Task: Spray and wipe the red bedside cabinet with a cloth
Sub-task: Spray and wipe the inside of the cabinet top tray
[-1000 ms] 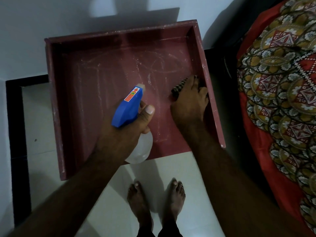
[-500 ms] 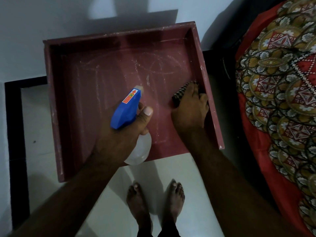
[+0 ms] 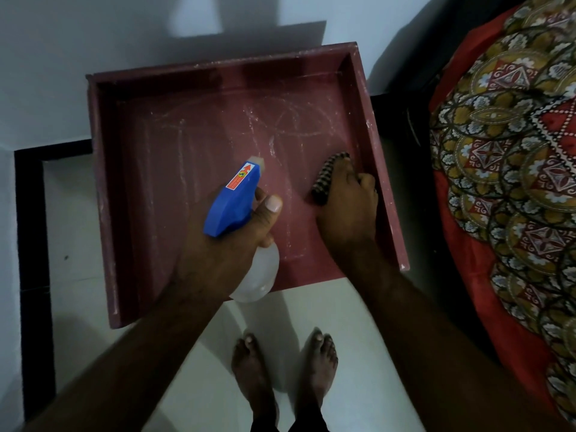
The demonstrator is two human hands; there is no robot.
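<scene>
The red bedside cabinet [image 3: 174, 169] has a raised rim and a flat top streaked with white marks. My left hand [image 3: 218, 254] grips a spray bottle [image 3: 232, 201] with a blue trigger head and a clear body, its nozzle pointing at the middle of the top. My right hand [image 3: 346, 213] presses a dark patterned cloth [image 3: 325, 179] onto the surface close to the right rim; most of the cloth is hidden under the hand.
A bed with a red and gold patterned cover [image 3: 511, 169] lies close on the right. A white wall [image 3: 93, 42] stands behind the cabinet. My bare feet [image 3: 283, 363] stand on the pale tiled floor [image 3: 78, 232], which has a dark border at the left.
My right hand has slid the cloth a little nearer to me along the right rim. The bottle has stayed almost still.
</scene>
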